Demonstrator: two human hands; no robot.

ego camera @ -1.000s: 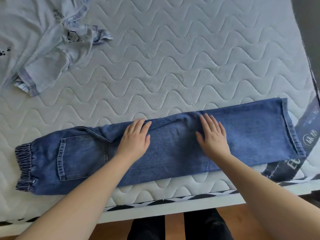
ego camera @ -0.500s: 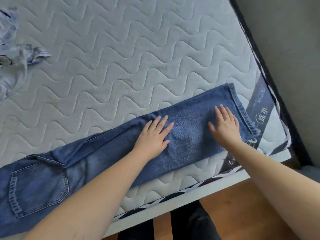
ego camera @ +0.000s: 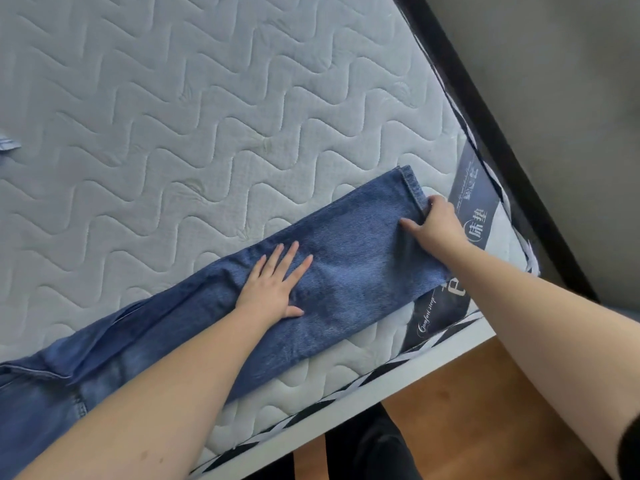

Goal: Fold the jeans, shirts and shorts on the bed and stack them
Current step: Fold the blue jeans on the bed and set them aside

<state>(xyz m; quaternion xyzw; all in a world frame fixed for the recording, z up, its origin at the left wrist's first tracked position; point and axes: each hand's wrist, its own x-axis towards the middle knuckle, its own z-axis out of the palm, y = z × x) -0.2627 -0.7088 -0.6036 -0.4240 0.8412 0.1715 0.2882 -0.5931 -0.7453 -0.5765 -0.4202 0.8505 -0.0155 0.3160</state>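
Since 0.5 s ago, right hand (ego camera: 437, 225) was moved to the jeans (ego camera: 346, 271) hem, now gripped; left hand (ego camera: 275, 287) is pressed flat, fingers straight, mid-leg. Jeans lie halved lengthwise only; cross-folds, other clothes & stacking remain, judged.

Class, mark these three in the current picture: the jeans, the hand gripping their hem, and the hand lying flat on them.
jeans (ego camera: 349, 271): head view, on the folded leg's mid-panel.
right hand (ego camera: 438, 226): head view, back of the hand, at the hem.
left hand (ego camera: 273, 289): head view, back of the hand.

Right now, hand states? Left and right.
Left hand: open, pressed flat on the jeans.
Right hand: grips the jeans' hem.
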